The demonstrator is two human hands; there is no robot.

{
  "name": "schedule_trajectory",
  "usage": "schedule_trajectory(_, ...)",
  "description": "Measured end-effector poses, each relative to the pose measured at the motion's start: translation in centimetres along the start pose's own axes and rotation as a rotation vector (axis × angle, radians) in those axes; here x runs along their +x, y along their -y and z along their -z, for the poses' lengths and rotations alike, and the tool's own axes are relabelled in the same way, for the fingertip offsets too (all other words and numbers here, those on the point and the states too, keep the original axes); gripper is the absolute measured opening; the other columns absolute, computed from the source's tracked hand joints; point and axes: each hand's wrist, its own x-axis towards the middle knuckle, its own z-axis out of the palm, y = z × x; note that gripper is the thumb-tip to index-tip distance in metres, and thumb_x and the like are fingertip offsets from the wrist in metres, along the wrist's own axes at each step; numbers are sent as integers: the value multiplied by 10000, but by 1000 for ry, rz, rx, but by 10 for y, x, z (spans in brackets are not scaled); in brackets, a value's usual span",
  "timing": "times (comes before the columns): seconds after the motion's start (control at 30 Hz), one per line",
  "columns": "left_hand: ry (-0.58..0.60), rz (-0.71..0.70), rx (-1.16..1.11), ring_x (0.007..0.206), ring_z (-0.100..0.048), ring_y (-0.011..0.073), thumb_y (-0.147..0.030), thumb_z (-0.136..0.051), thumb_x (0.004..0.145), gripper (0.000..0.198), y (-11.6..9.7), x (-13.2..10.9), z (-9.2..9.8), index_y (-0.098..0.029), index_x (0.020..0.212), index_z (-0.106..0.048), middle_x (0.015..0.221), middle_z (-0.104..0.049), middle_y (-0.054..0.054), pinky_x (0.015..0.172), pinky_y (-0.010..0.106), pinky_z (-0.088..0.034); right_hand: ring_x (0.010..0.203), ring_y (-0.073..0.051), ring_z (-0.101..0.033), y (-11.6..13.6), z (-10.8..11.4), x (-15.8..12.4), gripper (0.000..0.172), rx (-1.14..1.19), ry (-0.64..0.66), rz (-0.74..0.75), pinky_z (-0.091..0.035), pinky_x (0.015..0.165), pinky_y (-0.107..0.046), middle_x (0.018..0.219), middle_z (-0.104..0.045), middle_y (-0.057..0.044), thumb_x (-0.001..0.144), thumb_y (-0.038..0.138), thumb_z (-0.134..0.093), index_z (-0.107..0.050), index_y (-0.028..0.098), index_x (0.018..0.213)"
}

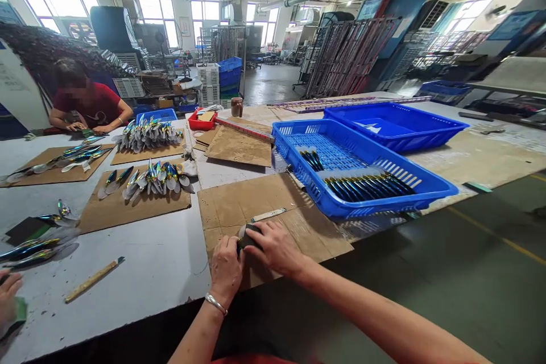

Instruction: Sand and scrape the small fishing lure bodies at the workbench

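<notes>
Both my hands meet on a small dark object (247, 233) that lies on a brown cardboard sheet (239, 199) near the table's front edge. My left hand (226, 267), with a silver bracelet on its wrist, holds the object's near side. My right hand (275, 247) covers it from the right with curled fingers. What the dark object is I cannot tell. A thin pale blade-like strip (268, 215) lies on the cardboard just beyond my hands.
A blue basket (426, 182) with dark iridescent cutlery stands to the right, a second blue basket (447, 128) behind it. Piles of iridescent spoons (147, 177) lie on cardboard at left. A person in red (87, 105) works at the far left; another person's hand (8, 296) shows at the left edge. A wooden-handled tool (91, 280) lies nearby.
</notes>
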Motion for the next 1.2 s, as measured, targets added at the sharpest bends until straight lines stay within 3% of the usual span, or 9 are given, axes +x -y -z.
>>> schedule_trajectory(0.13,27,-8,53,973,-621,235,-186,-534,937,174,-1,2,3,-195,1081,-634,1039,-656,69,871,357,-490,1028,-317,-607,-29,6,-8,332,-114,11,-43,-462,887,-423,1183,-660,-147,960,405,-718,-706,196,1219)
schedule_trajectory(0.27,48,-12,96,987,-623,234,-190,-538,941,186,-3,3,7,-197,1096,-642,1055,-662,69,876,353,-481,1109,-322,-594,-52,5,-23,390,-83,-136,-99,-468,927,-442,1263,-631,-147,1009,452,-625,-662,189,1295)
schedule_trajectory(0.4,135,-52,113,1033,-605,229,-227,-569,950,202,-8,5,20,-210,1135,-650,1084,-658,60,905,348,-460,1129,-325,-596,-56,-1,-43,452,17,-236,-137,-498,911,-459,1277,-616,-161,1064,510,-472,-645,167,1302)
schedule_trajectory(0.57,209,-203,190,1049,-554,243,-278,-627,936,199,-11,16,41,-286,1124,-692,1052,-659,34,928,388,-400,1206,-315,-562,-48,-7,-61,500,143,-340,-143,-496,983,-462,1315,-583,-159,1077,547,-410,-590,195,1384)
schedule_trajectory(0.7,278,-288,153,1040,-537,230,-268,-673,899,226,-1,33,48,-332,1109,-728,1052,-653,33,956,403,-363,1206,-324,-549,-32,-20,-71,505,167,-350,-103,-498,999,-484,1326,-562,-171,1075,548,-426,-605,192,1385)
schedule_trajectory(0.83,362,-285,-29,1036,-564,222,-283,-669,887,218,13,42,47,-342,1086,-738,1019,-657,22,959,396,-375,1198,-338,-539,-19,-31,-80,506,165,-358,-102,-498,971,-509,1336,-541,-188,1090,530,-393,-617,184,1383)
schedule_trajectory(0.97,324,-250,-189,1024,-598,220,-289,-697,853,171,21,42,43,-275,1022,-718,1007,-683,20,975,390,-392,1196,-343,-524,-9,-31,-78,475,161,-410,-92,-472,963,-512,1349,-521,-192,1094,504,-407,-634,197,1377)
schedule_trajectory(1.2,286,-212,-217,993,-610,216,-260,-724,833,141,21,39,42,-261,974,-712,967,-694,9,978,395,-388,1188,-336,-518,-1,-29,-64,457,186,-377,-45,-456,957,-497,1350,-520,-186,1097,490,-405,-662,207,1347)
